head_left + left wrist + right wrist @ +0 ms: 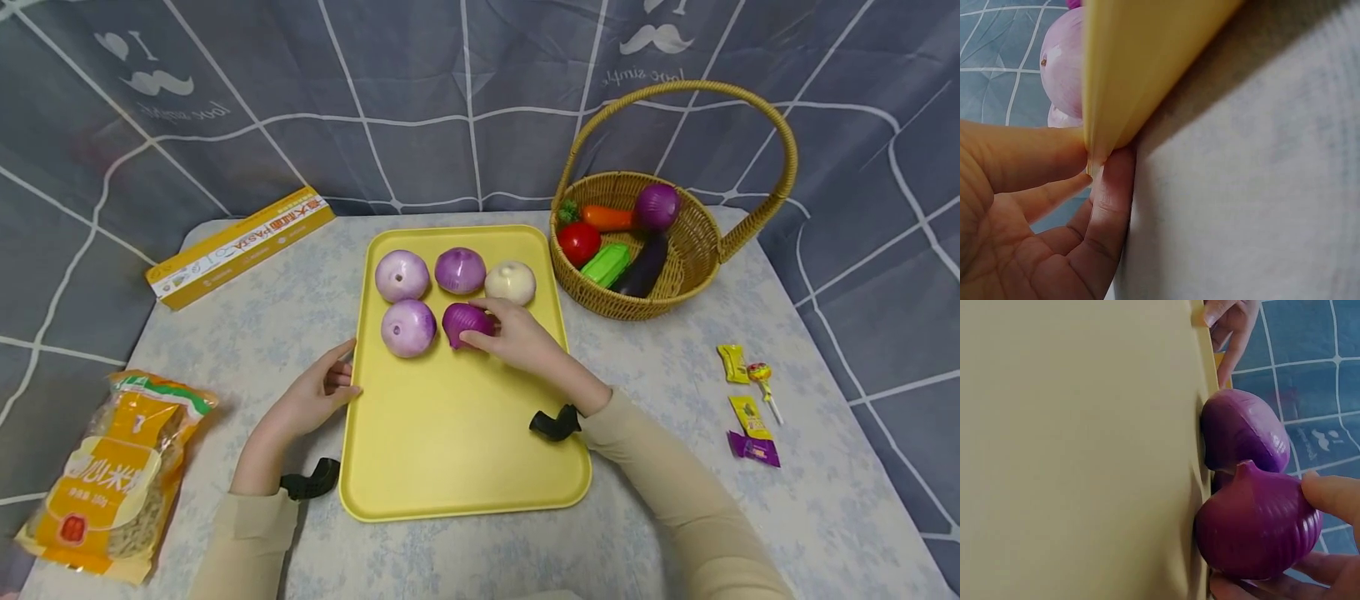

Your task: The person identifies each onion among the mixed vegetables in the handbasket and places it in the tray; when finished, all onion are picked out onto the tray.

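A dark purple onion (468, 326) sits on the yellow tray (465, 450), its stem end toward the near side. My right hand (521, 337) grips it from the right, thumb on one side and fingers on the other, as the right wrist view shows at the onion (1260, 525). Beside it lies a pale purple onion (408, 328). Behind them stand another pale purple onion (402, 276), a mid-purple onion (461, 271) and a white onion (511, 283). My left hand (311, 396) pinches the tray's left rim (1094, 125) between thumb and fingers.
A wicker basket (630, 310) with a tall handle stands at the back right, holding several vegetables, among them an eggplant (647, 265). Wrapped sweets (750, 417) and a lollipop (760, 375) lie to the right. A pasta box (240, 246) and a grain bag (112, 483) are on the left.
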`<state>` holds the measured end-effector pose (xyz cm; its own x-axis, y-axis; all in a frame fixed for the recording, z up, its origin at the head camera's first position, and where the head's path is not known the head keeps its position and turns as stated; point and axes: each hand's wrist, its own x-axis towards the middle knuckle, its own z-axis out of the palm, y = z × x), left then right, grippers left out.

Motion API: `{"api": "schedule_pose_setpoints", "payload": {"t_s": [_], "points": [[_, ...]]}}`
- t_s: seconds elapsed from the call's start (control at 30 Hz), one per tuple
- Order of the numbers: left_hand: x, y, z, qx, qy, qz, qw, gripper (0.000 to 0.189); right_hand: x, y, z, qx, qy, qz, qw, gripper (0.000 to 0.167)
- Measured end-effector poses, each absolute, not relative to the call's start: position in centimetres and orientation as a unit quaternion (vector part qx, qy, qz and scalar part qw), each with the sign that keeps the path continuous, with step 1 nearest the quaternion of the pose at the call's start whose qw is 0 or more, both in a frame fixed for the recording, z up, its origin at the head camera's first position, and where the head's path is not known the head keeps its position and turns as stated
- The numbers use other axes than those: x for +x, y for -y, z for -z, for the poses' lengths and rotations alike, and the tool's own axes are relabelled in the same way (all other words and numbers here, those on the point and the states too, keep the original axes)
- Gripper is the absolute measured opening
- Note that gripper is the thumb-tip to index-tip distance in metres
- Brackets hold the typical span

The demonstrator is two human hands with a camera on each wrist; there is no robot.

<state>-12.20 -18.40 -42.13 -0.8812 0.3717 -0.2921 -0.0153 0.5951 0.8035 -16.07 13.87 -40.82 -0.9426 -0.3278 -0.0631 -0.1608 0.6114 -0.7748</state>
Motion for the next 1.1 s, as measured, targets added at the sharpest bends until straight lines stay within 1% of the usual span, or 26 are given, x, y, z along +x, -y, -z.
{"api": "schedule_pose_setpoints", "payload": {"t_s": [0.13,0.3,0.4,0.57,0.77,0.97,1.1], "points": [[-12.2,18.4,42.2,0.103,-0.867,-0.435,0.22,0.071,-15.9,-13.7,41.0,-0.153,-0.903,0.394,0.077,0.058],[-12.4,18.4,42.1,0.107,-0.869,-0.431,0.217,0.071,-15.7,-13.9,41.4,-0.12,-0.91,0.39,0.073,0.055],[-12.4,18.3,42.1,0.106,-0.869,-0.431,0.219,0.071,-15.8,-14.1,41.6,-0.09,-0.904,0.409,0.091,0.054],[-12.5,18.1,42.0,0.11,-0.868,-0.432,0.218,0.07,-16.0,-14.5,41.9,-0.043,-0.891,0.433,0.131,0.059],[-12.5,18.0,42.0,0.105,-0.867,-0.434,0.221,0.071,-16.0,-14.8,42.0,-0.031,-0.888,0.435,0.144,0.059],[-12.5,18.1,42.1,0.105,-0.867,-0.434,0.222,0.071,-15.9,-15.2,41.8,-0.031,-0.891,0.435,0.126,0.057],[-12.4,18.4,42.3,0.107,-0.867,-0.433,0.223,0.072,-15.7,-16.4,40.0,-0.047,-0.897,0.432,0.076,0.048]]}}
